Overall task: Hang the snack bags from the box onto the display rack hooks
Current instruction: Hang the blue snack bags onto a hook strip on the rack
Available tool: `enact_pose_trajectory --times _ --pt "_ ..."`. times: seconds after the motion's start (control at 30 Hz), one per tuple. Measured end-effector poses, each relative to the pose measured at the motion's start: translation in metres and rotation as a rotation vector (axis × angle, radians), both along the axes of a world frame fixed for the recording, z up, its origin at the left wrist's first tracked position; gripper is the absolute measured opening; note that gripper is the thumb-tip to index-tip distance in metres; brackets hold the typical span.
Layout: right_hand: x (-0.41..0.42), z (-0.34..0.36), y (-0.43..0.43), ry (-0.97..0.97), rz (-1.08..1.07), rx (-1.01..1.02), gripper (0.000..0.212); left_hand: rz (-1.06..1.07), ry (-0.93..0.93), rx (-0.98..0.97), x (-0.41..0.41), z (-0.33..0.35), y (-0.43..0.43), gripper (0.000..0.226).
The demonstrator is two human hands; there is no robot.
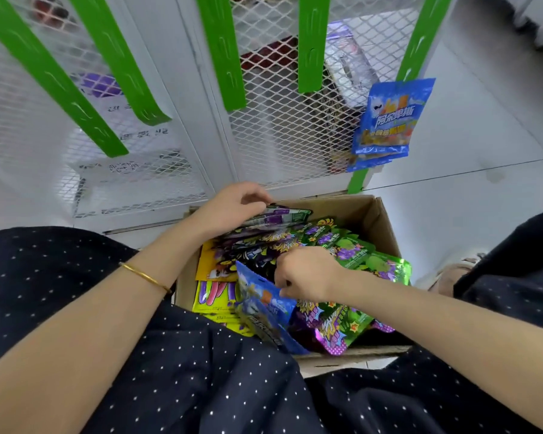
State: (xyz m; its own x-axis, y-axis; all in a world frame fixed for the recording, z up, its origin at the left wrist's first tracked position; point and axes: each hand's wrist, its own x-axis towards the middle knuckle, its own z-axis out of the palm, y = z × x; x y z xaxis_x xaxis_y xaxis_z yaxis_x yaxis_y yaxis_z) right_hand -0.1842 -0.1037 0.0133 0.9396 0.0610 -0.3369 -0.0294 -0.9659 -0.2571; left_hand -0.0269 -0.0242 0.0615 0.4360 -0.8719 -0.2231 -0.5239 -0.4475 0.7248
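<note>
Both hands down in the box (379, 220), sorting for the next bag to hang.

L hand (232, 211) has its fingers curled over the top edge of the upright purple bags (276, 214) at the box's far side. R hand (307, 275) is balled up mid-box w/ its thumb against a blue bag (263, 303); we can't tell what it's actually clamping. That blue bag stands on edge just left of the R hand, long axis running near-to-far, hang-hole end up. We count 5 green strips (223, 57) on the rack ahead and above. Only the far-right strip (420, 42) is loaded, w/ hung blue bags (389, 120), at least 2, overlapped. So we reckon the R hand is nearer for that lift: up and fwd-right. Also boxed: yellow bags (210, 296) and green bags (367, 258), several each, too stacked to count.
</note>
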Motion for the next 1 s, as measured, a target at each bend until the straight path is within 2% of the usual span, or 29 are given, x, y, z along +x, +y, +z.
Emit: enact_pose_trajectory --times 0.07,0.13,0.2,0.27,0.37,0.43,0.53,0.63,0.8,0.87,1.0 --pt "0.005 0.006 -0.006 0.017 -0.072 0.152 0.018 -0.018 0.004 0.023 0.0 0.004 0.002 0.017" --pt "0.012 0.022 -0.018 0.001 -0.194 0.364 0.012 -0.038 0.106 0.055 -0.003 0.011 0.003 0.023" --pt "0.012 0.044 -0.037 0.0 -0.417 0.731 0.009 -0.027 0.269 0.069 -0.006 0.016 0.002 0.03" --pt "0.008 0.059 -0.057 0.001 -0.595 0.995 0.019 0.007 0.31 0.042 -0.006 0.02 -0.003 0.029" --pt "0.004 0.067 -0.086 -0.14 -0.787 1.11 0.022 0.056 0.242 -0.075 -0.004 0.026 -0.028 0.013" --pt "0.004 0.071 -0.104 -0.285 -0.886 1.184 0.021 0.083 0.192 -0.153 -0.004 0.037 -0.052 0.013" --pt "0.004 0.08 -0.131 -0.471 -0.958 1.229 0.009 0.076 0.138 -0.239 -0.009 0.056 -0.096 0.011" --pt "0.001 0.087 -0.167 -0.617 -1.065 1.158 0.012 0.041 0.113 -0.272 -0.017 0.071 -0.146 0.012" --pt "-0.008 0.096 -0.231 -0.758 -1.163 1.011 0.007 0.041 0.041 -0.317 -0.027 0.078 -0.23 0.037" --pt "-0.01 0.099 -0.254 -0.809 -1.167 0.968 0.013 0.066 0.027 -0.342 -0.027 0.075 -0.259 0.045" --pt "-0.005 0.103 -0.289 -0.85 -1.123 0.865 0.011 0.138 0.019 -0.412 -0.028 0.067 -0.296 0.039"
